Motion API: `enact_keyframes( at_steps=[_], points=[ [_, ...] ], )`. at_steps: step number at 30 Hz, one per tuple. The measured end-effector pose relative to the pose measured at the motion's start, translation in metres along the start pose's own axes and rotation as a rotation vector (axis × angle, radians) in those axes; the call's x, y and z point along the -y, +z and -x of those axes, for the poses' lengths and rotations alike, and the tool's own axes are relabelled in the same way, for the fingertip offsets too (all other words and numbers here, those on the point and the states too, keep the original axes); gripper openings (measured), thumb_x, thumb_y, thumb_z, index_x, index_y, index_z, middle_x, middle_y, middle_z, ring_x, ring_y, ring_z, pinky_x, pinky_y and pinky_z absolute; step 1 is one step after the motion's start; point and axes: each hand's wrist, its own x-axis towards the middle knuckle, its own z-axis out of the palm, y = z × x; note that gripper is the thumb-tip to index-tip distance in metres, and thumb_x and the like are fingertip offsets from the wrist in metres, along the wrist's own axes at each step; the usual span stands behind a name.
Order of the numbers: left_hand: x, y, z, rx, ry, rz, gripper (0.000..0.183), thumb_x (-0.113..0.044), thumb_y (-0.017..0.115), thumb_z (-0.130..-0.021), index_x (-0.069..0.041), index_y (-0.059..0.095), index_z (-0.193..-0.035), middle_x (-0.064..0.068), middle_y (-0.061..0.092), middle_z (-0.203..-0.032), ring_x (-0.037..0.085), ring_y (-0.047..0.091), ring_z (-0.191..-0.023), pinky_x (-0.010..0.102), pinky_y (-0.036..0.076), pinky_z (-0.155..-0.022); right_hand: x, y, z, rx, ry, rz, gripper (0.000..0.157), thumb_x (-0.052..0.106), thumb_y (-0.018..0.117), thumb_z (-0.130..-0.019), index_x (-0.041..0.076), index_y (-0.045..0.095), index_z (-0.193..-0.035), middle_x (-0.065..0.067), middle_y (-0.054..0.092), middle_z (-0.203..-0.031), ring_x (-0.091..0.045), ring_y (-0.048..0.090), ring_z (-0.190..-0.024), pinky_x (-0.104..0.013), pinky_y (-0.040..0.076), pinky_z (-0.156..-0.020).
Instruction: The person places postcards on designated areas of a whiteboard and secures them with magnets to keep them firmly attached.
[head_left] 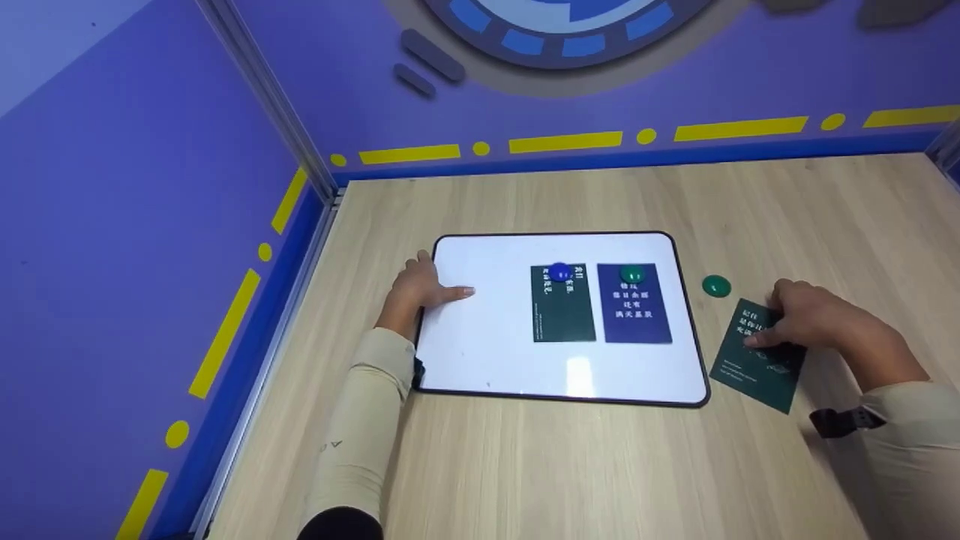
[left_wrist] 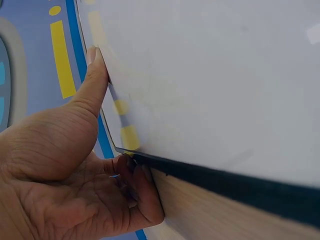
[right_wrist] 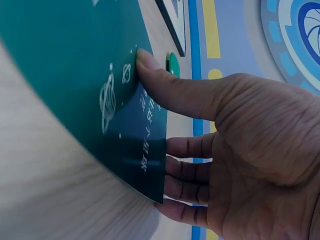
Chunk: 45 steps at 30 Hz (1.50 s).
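Note:
A black-framed whiteboard (head_left: 480, 352) lies on the table, and my left hand (head_left: 421, 286) grips its left edge. In the left wrist view the thumb (left_wrist: 95, 80) lies along the white face while the other fingers curl at the frame. Off the board's right side, my right hand (head_left: 814, 315) holds a dark green card (head_left: 761, 375) with white writing, thumb on its face and the other fingers behind its edge. On the board, a blue round magnet (head_left: 559, 271) sits on another green card (head_left: 562, 315), and a green magnet (head_left: 632, 274) on a blue card (head_left: 637, 322).
A loose green magnet (head_left: 716, 286) lies on the wooden table (head_left: 585, 465) between the board and my right hand. Purple-blue panels (head_left: 420, 127) with yellow marks stand along the back and left of the table.

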Motion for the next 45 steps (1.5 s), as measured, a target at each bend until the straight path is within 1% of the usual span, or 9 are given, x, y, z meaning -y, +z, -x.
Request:
enact_keyframes(
  at_steps=[7,13,17,24,28,33,37,41,45],
  points=[
    [-0.001,0.001,0.002,0.002,-0.007,0.010,0.126,-0.064,0.079,-0.089,0.004,0.010,-0.169,0.033,0.029,-0.169,0.049,0.035,-0.158,0.056,0.035,-0.129,-0.005,0.001,0.000,-0.062,-0.066,0.020,0.062,0.022,0.085,-0.089,-0.018,0.050,-0.122,-0.029,0.060,-0.102,-0.036,0.059,-0.088,-0.041,0.053,-0.076],
    [-0.001,0.002,0.001,0.008,-0.014,0.032,0.126,-0.063,0.079,-0.089,0.003,0.008,-0.170,0.031,0.025,-0.172,0.047,0.032,-0.160,0.056,0.033,-0.130,-0.009,0.008,0.002,-0.086,-0.081,-0.088,0.042,0.006,0.074,-0.094,-0.016,0.051,-0.122,-0.031,0.061,-0.105,-0.031,0.062,-0.087,-0.037,0.057,-0.075],
    [0.000,0.001,0.001,0.009,-0.021,0.018,0.126,-0.064,0.078,-0.090,0.003,0.007,-0.170,0.032,0.025,-0.172,0.048,0.031,-0.160,0.056,0.033,-0.130,-0.009,0.010,0.005,-0.128,-0.091,-0.129,0.034,0.002,0.069,-0.096,-0.015,0.053,-0.121,-0.029,0.061,-0.105,-0.032,0.061,-0.089,-0.033,0.056,-0.073],
    [0.000,0.000,0.001,0.001,-0.021,0.038,0.126,-0.063,0.080,-0.088,0.001,0.008,-0.170,0.032,0.026,-0.171,0.049,0.031,-0.160,0.057,0.033,-0.130,-0.005,-0.003,0.020,-0.211,-0.125,-0.118,0.027,0.007,0.066,-0.101,-0.011,0.061,-0.121,-0.021,0.061,-0.102,-0.031,0.058,-0.093,-0.024,0.048,-0.068],
    [0.000,0.000,0.001,-0.001,-0.038,0.062,0.127,-0.062,0.082,-0.087,0.000,0.009,-0.170,0.031,0.025,-0.172,0.048,0.029,-0.161,0.057,0.032,-0.130,-0.002,-0.012,0.028,-0.276,-0.137,-0.143,0.020,0.007,0.062,-0.104,-0.006,0.064,-0.119,-0.017,0.061,-0.102,-0.021,0.056,-0.089,-0.021,0.046,-0.067],
    [-0.001,0.000,0.002,0.010,-0.045,0.074,0.127,-0.062,0.081,-0.088,-0.001,0.007,-0.171,0.030,0.025,-0.172,0.048,0.029,-0.161,0.058,0.032,-0.130,0.003,-0.028,0.041,-0.313,-0.109,-0.192,0.026,0.018,0.058,-0.111,-0.004,0.063,-0.124,-0.018,0.064,-0.109,-0.012,0.056,-0.085,-0.017,0.049,-0.069],
    [-0.003,0.000,0.003,0.007,-0.034,0.068,0.126,-0.062,0.081,-0.088,0.000,0.008,-0.170,0.030,0.026,-0.171,0.047,0.031,-0.161,0.057,0.033,-0.130,0.009,-0.036,0.048,-0.388,-0.096,-0.217,0.034,0.027,0.057,-0.112,-0.004,0.064,-0.123,-0.018,0.065,-0.107,-0.010,0.056,-0.080,-0.017,0.050,-0.067],
    [-0.002,0.000,0.003,0.005,-0.032,0.064,0.126,-0.062,0.081,-0.088,0.000,0.008,-0.170,0.030,0.025,-0.172,0.047,0.031,-0.161,0.057,0.033,-0.130,0.019,-0.038,0.049,-0.466,-0.085,-0.258,0.037,0.034,0.058,-0.111,-0.001,0.065,-0.121,-0.012,0.066,-0.103,-0.009,0.057,-0.078,-0.014,0.049,-0.066],
    [-0.001,0.002,0.002,-0.001,-0.036,0.049,0.126,-0.064,0.080,-0.088,0.000,0.009,-0.170,0.030,0.027,-0.171,0.047,0.032,-0.160,0.057,0.033,-0.130,0.035,-0.035,0.046,-0.496,-0.108,-0.292,0.038,0.038,0.060,-0.110,0.002,0.065,-0.118,-0.005,0.067,-0.100,-0.008,0.060,-0.078,-0.012,0.050,-0.069]
  ],
)
